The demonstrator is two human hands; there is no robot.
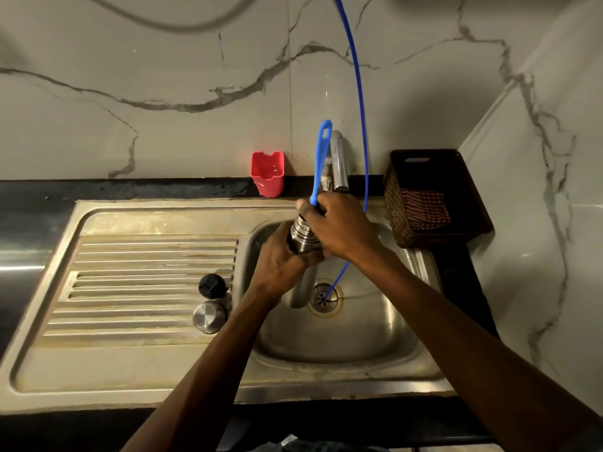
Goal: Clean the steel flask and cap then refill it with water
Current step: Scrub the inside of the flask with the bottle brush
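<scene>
Flask (301,236) held over the sink basin (375,337), mouth tilted up-right — left hand (280,265) wraps its body; right hand (342,223) pinches the blue bottle brush handle (319,161), shaft running down the flask's long axis.

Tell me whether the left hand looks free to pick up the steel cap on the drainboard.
Probably not yet. The left hand grips the steel flask over the sink basin. The steel cap lies unobstructed on the drainboard, beside the left forearm, so the way is otherwise clear.

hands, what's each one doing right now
Left hand: grips the steel flask body.
Right hand: grips the blue brush handle at the flask mouth.
</scene>
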